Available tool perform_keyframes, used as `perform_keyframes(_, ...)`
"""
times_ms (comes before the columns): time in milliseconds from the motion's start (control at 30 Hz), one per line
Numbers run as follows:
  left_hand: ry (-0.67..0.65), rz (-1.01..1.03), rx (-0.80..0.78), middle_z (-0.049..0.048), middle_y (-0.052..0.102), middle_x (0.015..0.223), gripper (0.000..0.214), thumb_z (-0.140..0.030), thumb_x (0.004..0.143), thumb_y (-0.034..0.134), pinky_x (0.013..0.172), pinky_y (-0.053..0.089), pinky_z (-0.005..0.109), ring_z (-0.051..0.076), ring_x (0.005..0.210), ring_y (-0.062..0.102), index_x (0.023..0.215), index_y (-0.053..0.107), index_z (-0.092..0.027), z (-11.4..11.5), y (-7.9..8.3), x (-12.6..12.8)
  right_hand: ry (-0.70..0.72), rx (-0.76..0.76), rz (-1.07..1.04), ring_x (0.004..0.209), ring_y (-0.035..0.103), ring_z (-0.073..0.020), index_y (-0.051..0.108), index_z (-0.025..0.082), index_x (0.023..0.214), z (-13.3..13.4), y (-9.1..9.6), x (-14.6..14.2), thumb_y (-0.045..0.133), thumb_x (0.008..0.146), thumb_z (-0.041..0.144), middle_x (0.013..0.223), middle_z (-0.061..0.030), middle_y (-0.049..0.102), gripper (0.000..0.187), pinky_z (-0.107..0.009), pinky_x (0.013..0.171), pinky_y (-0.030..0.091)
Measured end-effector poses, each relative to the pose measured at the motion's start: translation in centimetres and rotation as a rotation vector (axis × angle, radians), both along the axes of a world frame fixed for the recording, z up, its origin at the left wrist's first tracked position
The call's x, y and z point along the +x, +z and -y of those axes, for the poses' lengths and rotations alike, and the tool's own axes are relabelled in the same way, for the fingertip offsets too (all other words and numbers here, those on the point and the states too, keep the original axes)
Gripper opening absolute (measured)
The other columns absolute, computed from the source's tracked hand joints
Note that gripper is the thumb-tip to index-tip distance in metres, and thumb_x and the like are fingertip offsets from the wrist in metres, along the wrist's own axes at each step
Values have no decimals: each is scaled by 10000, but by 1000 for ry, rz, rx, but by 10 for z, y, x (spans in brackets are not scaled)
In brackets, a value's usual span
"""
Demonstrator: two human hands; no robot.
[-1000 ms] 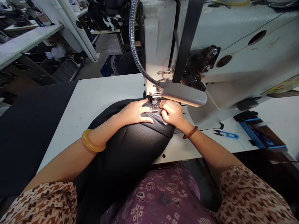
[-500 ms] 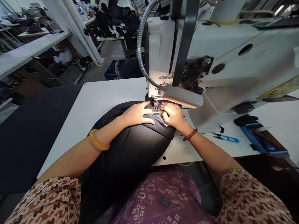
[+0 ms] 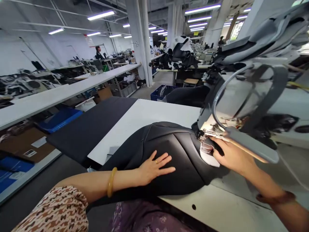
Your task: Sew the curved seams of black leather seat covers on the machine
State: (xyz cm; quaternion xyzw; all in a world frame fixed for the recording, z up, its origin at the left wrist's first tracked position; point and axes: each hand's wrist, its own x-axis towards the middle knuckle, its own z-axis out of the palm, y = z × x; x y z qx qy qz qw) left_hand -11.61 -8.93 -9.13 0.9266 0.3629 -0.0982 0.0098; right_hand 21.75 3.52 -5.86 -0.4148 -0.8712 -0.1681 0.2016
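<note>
A black padded cover (image 3: 178,151), probably a leather-like seat cover with stitched seams, lies across the white sewing table. My left hand (image 3: 155,168) rests flat on it with fingers spread, a ring on one finger. Beside the presser foot of the sewing machine (image 3: 202,133) is my right hand (image 3: 233,157), its thumb and forefinger apart at the cover's edge; its other fingers are hidden. A pale, light-grey piece (image 3: 209,159) shows under the needle area, close to my right thumb. The machine's lamp (image 3: 252,145) partly overhangs that hand.
The white table top (image 3: 159,109) borders a dark-covered surface (image 3: 106,119) on the left. Behind it stands a blue crate (image 3: 162,93). A long white bench (image 3: 72,91) runs along the left, with cardboard boxes (image 3: 29,145) below. Piled black and white pieces (image 3: 180,53) lie farther back.
My view has lifted and swung left, showing more of the room. My left hand has left the presser foot and slid back over the cover; my right hand stays near the needle.
</note>
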Motion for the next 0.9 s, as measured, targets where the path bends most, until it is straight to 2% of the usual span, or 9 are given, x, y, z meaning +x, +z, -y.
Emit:
perform_keyframes(100,89,-44,81,135,-2,1551,1207,-82,523,775,1051,187,674,343,1425,16,1456,49,-322,-51,5,-20,11,-18,54,991,620,-300,553,172,1185,4,4,8,467,808,453,1096,-116,657,477,-435,861,485)
perform_keyframes(167,106,-71,162,123,5,1554,1238,-57,490,792,1068,178,655,343,1424,3,1454,68,-337,-86,6,-29,13,-6,96,814,656,-295,566,161,1156,8,3,9,484,789,485,968,-122,688,496,-414,717,517)
perform_keyframes(333,193,5,378,43,103,1557,1022,59,618,627,1109,200,592,321,1425,72,1430,205,-395,-178,9,-26,107,-88,204,362,539,-180,578,134,1122,19,1,-9,409,736,137,551,-44,631,422,-272,352,360)
perform_keyframes(433,282,121,471,53,126,1554,896,27,718,542,1109,230,582,333,1420,98,1441,201,-375,-220,18,-2,128,-288,178,378,571,-222,574,119,1114,31,15,-40,380,713,143,479,-41,598,446,-292,351,381)
perform_keyframes(500,365,205,517,95,170,1541,744,-64,824,472,1081,264,608,353,1408,150,1455,186,-336,-235,24,19,68,-582,100,444,611,-229,600,172,1004,40,30,-65,381,741,202,494,-36,609,343,-299,421,444)
perform_keyframes(600,469,314,545,157,208,1517,579,-270,932,347,1018,297,672,385,1381,223,1473,140,-274,-234,34,47,-66,-1037,-76,558,653,-185,568,233,779,48,50,-96,367,782,260,584,-15,646,202,-259,518,485)
perform_keyframes(667,475,410,517,151,270,1495,527,-326,951,288,1001,329,662,360,1366,277,1464,190,-253,-215,38,58,-72,-1090,-141,577,643,-166,539,226,750,49,58,-103,352,835,329,610,-13,650,230,-248,537,471)
perform_keyframes(767,289,551,437,110,426,1417,415,-268,945,318,1053,351,533,257,1337,358,1338,442,-217,-166,41,58,63,-781,-27,501,556,-151,538,196,735,44,60,-95,402,868,448,573,-21,607,316,-254,490,382)
perform_keyframes(900,-265,512,450,79,566,1293,360,-160,902,369,1117,295,394,180,1279,429,1213,552,-165,-116,42,47,314,-290,98,640,513,-159,574,161,680,36,56,-74,439,891,410,683,-65,580,353,-271,597,383)
